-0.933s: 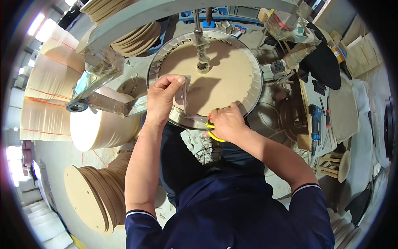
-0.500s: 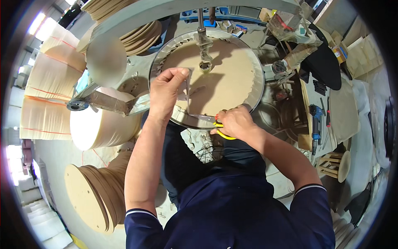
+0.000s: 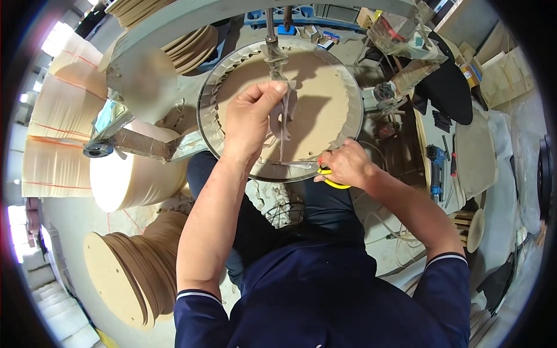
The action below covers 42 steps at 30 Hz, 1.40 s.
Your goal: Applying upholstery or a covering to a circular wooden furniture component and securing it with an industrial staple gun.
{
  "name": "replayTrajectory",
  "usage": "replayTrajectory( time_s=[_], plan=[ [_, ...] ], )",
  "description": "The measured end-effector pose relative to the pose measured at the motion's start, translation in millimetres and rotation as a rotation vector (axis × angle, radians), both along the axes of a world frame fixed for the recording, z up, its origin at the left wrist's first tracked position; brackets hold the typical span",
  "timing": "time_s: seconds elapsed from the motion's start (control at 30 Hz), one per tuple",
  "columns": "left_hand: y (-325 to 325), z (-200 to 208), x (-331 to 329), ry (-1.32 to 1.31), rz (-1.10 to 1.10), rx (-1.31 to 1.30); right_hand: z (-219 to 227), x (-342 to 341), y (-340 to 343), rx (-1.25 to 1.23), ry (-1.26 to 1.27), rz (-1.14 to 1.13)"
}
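A round tan board point(image 3: 316, 98) lies before me inside a round metal rim, with pale pleated fabric point(image 3: 350, 116) folded around its edge. My left hand point(image 3: 250, 119) is raised over the board, thumb and fingertips pinched on a thin pale strip of fabric point(image 3: 284, 122) that hangs toward the near edge. In my right hand point(image 3: 350, 164) are scissors with yellow handles point(image 3: 335, 184) and a touch of red. Their blades point(image 3: 297, 165) point left along the near rim, by the strip's lower end. Whether the blades touch the strip I cannot tell.
A vertical metal rod point(image 3: 270, 40) comes down over the board, and padded clamp arms point(image 3: 136, 143) point(image 3: 418, 75) flank it. Stacked tan discs point(image 3: 125, 278) stand at lower left, by big cream rolls point(image 3: 64, 139). A blue power tool point(image 3: 436, 171) lies on the right-hand bench.
My left hand has moved right across the board, drawing up more of the strip. The right hand and scissors have shifted right along the near rim.
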State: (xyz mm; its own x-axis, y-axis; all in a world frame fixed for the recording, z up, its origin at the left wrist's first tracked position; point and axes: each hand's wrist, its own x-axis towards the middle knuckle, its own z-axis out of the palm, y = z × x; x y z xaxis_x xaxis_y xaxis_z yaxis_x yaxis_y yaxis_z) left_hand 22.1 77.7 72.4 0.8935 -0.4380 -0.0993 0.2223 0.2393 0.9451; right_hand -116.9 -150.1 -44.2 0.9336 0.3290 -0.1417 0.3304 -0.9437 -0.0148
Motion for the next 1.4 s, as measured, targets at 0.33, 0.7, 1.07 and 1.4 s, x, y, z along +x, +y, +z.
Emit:
replayTrajectory(
  time_s=[0.33,0.7,1.07,1.4],
  plan=[
    [-9.4,11.5,12.8,-0.101,0.051,-0.049,9.9,6.6,6.2,0.096,-0.015,0.043],
    [2.8,29.7,25.3,-0.098,0.13,-0.144,9.9,1.5,31.1,0.121,-0.07,0.002],
    [13.6,60.7,40.9,-0.148,0.195,-0.184,17.1,9.6,60.8,0.097,-0.109,-0.041],
    [27.1,79.1,46.9,-0.23,0.264,-0.197,24.6,13.1,83.6,0.04,-0.07,-0.076]
  ],
)
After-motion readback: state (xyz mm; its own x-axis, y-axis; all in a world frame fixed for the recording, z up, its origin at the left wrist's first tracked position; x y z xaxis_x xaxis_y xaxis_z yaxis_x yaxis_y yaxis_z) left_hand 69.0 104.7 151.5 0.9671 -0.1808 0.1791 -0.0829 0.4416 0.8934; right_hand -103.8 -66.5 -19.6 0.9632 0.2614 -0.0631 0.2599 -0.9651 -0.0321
